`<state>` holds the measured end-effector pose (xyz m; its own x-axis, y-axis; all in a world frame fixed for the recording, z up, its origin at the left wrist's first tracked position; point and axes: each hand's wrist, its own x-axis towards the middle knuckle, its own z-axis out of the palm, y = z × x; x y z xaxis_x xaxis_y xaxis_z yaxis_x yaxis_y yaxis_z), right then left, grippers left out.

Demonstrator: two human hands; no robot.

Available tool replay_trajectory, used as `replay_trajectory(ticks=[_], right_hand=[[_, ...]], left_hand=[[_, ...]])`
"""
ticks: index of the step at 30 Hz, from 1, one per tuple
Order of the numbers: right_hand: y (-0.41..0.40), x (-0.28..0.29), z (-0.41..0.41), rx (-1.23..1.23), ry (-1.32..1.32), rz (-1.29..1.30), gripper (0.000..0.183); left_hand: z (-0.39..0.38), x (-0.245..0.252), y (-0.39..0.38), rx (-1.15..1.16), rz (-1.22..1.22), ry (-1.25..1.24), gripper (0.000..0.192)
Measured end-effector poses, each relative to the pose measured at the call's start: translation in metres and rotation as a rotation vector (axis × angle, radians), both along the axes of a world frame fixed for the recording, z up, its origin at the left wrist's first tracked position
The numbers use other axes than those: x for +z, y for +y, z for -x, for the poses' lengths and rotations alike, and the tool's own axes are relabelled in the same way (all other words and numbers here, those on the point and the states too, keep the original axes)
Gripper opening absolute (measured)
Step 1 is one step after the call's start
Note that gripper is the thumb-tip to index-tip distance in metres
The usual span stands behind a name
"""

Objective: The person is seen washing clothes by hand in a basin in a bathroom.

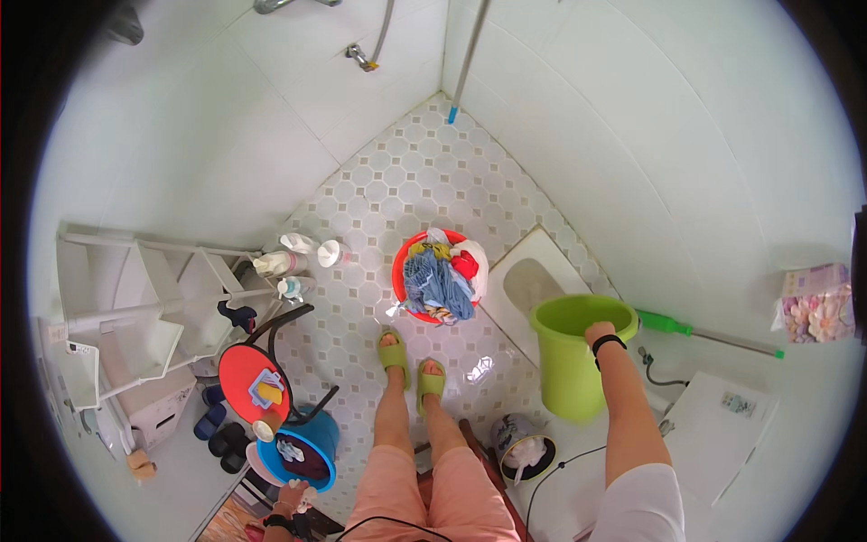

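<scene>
My right hand (599,330) grips the near rim of a tall green plastic bucket (576,366), which is slightly tilted beside the squat toilet. My left hand (291,498) is low in the view by the rim of a blue plastic bucket (324,433). It holds a small whitish crumpled thing (306,496), perhaps cloth. Dark and pale cloth (305,461) lies inside the blue bucket. On the tiled floor before my feet stands a red basin (399,274), heaped with blue, yellow, red and white clothes (437,278).
A squat toilet (498,271) is set in the floor at right. To the left are a red-seated stool (237,379), several pump bottles (330,254) and a white shelf rack (145,315). A waste bin (513,433) and a green-handled pole (664,324) are at right.
</scene>
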<state>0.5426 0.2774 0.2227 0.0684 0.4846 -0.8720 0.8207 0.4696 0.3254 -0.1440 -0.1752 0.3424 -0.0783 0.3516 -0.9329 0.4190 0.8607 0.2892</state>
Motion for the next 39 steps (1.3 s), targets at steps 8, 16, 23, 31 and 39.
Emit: replay_trajectory(ticks=[8,16,23,31,39], right_hand=[[0.117,0.03,0.034,-0.022,0.29,-0.433,0.011],[0.248,0.031,0.149,0.12,0.486,-0.667,0.01],[0.324,0.007,0.282,0.317,0.719,-0.686,0.009],[0.342,-0.079,0.356,0.397,0.89,-0.659,0.007],[0.309,-0.149,0.375,0.587,1.033,-0.656,0.006]], left_hand=[[-0.019,-0.026,0.06,-0.299,-0.255,0.06,0.017],[-0.02,-0.012,0.115,-0.184,-0.046,0.054,0.015],[-0.005,-0.025,0.095,-0.345,0.036,0.202,0.023],[-0.06,-0.023,0.043,-0.644,-0.03,0.155,0.049],[-0.149,0.01,0.153,1.066,0.606,0.105,0.034]])
